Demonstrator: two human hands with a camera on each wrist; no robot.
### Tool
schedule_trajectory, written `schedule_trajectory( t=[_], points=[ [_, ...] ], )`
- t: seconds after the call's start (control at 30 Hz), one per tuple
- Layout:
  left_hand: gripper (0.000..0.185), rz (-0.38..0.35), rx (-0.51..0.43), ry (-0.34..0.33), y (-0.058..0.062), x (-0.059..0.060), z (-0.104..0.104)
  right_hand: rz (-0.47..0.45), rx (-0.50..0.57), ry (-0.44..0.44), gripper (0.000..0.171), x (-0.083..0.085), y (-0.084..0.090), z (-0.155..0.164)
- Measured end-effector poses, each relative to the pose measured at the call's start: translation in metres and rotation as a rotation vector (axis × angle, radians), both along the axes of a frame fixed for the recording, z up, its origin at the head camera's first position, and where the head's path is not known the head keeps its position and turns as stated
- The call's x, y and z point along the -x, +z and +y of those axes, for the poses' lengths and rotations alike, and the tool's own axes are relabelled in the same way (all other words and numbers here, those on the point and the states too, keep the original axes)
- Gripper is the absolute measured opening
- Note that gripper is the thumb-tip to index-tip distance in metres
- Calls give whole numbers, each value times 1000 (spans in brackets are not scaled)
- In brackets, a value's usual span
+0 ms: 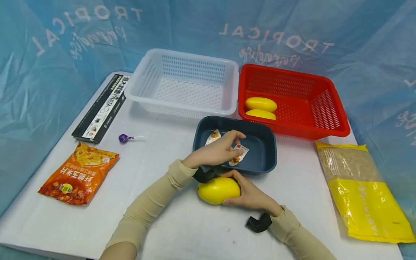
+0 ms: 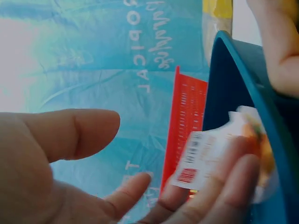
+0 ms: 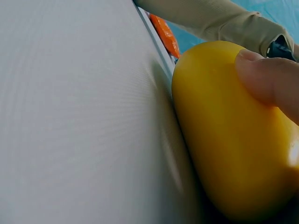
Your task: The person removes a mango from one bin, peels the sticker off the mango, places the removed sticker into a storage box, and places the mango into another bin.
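Note:
My right hand [image 1: 251, 193] holds a yellow mango [image 1: 216, 190] at its right end, on the white table before the dark blue tub [image 1: 260, 139]. In the right wrist view, the thumb [image 3: 268, 77] lies on the mango's side. My left hand [image 1: 219, 151] reaches over the tub, its fingers touching a small white food packet [image 2: 205, 156]. The thumb stands well apart from the fingers in the left wrist view. A second small packet [image 1: 213, 137] lies in the tub, partly hidden by the left hand.
Behind the tub stand a white basket [image 1: 195, 108] and a red basket [image 1: 312, 131] holding two yellow mangoes [image 1: 261, 104]. Left are a pasta box [image 1: 104, 108], a purple lollipop [image 1: 123, 138] and an orange snack bag [image 1: 79, 173]. A yellow pasta bag [image 1: 367, 202] lies right.

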State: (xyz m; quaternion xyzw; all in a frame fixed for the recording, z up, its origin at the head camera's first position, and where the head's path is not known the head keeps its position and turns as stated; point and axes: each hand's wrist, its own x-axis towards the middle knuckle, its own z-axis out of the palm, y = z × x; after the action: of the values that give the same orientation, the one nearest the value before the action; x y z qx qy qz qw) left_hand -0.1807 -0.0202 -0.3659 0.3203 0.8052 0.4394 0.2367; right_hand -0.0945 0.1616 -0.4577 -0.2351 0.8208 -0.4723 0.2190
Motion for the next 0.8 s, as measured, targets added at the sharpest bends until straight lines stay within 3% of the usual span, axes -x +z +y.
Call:
schedule_trajectory(
  t=[0.2, 0.43, 0.6, 0.8],
  points=[
    [61, -24, 129, -31, -5, 1, -2, -3, 3, -2, 66, -1, 0, 0],
    [68, -76, 195, -69, -12, 3, -2, -7, 7, 1, 65, -1, -1, 0],
    [73, -55, 245, -86, -20, 4, -1, -10, 2, 5, 66, -1, -2, 0],
    [74, -21, 265, -86, -20, 1, 1, -24, -1, -1, 66, -1, 0, 0]
  ],
)
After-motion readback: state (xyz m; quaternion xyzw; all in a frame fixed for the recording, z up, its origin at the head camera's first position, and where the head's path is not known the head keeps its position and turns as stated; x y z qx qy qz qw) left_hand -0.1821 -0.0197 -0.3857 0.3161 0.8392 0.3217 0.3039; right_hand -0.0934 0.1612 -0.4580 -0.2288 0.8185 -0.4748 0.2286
